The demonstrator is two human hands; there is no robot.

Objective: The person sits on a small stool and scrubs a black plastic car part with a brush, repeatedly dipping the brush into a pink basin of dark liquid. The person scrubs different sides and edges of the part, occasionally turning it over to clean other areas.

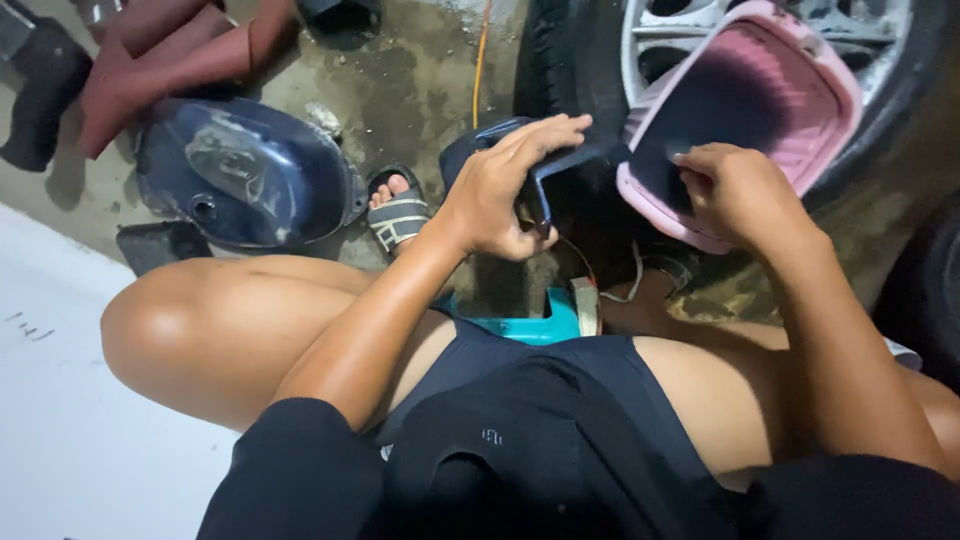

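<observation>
Plainly, the left hand (500,195) clamps the dark plastic panel (545,160) over the pink basin (790,100) while the right hand (740,190) pinches something small against it, so wet fingers could let it slip onto the concrete floor (400,90).

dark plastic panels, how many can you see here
2. One dark panel is gripped in the left hand, with the right hand at its far end. A larger dark panel lies on the wet floor. Others may be hidden.
</observation>
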